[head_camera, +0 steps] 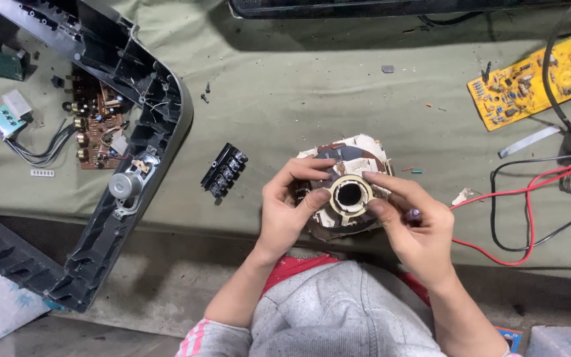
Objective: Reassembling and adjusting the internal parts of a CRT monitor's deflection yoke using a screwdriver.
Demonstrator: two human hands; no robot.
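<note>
Head view: both hands meet over the near edge of the table (285, 79), which is covered in grey-green cloth. Left hand (285, 211) in a clenched grip on the left side of the coil yoke (348, 192), thumb pressed against its cream plastic ring. Right hand (411, 225) grasps the yoke's right side, fingers curled over the top edge (a small dark item sits by the knuckles, too small to identify). Yoke held just above the person's lap, ring opening facing the camera.

Left of the hands: small black connector block (225, 170); beyond it a black plastic housing (133, 132) with a brown circuit board (100, 125) inside. Far right: yellow circuit board (536, 79), red wire (530, 218) and black wire (497, 211) looped together.
</note>
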